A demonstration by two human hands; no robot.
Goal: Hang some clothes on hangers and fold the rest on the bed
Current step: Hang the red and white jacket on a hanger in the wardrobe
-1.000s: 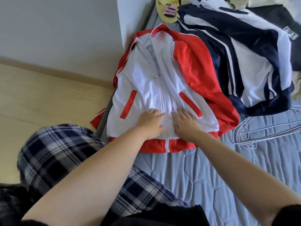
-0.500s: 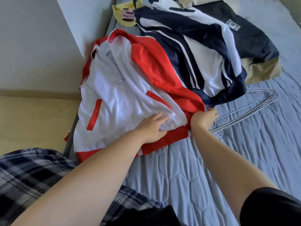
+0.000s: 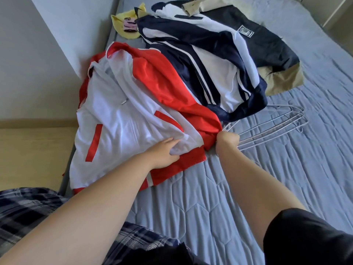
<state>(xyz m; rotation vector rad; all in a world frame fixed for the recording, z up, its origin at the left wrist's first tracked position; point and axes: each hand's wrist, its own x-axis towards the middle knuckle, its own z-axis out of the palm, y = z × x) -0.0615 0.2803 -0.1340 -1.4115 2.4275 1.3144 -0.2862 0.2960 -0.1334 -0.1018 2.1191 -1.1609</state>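
From my remote seat I see the red and white zip-front jacket (image 3: 122, 121) lying face up on the blue-grey quilted bed cover (image 3: 210, 207), at the bed's left edge; I'll place everything else from it. My left hand (image 3: 164, 152) rests on its white front just above the red hem, fingers stretched out and pressing the cloth, which bunches under them. My right hand (image 3: 227, 139) is clenched in a fist round the end of the jacket's red right sleeve, at the jacket's right edge.

Just right of the jacket, touching that fist, lies a bundle of thin grey wire hangers (image 3: 277, 123), flat on the cover. Their near ends run behind my right hand and wrist, so I cannot see them whole. Beyond the jacket's red sleeve and overlapping it is a crumpled navy and white striped jacket (image 3: 210, 64), which also covers the hangers' far ends. Behind that sit a black garment with a white patch (image 3: 267, 44) and a tan cloth (image 3: 284, 79). Beyond the jacket's collar is a yellow cat-eared fabric piece (image 3: 126, 25). Left of the jacket are the pale wall (image 3: 28, 73) and the light wooden floor (image 3: 28, 155). Nearer to me than the jacket are my dark plaid trousers (image 3: 28, 211).
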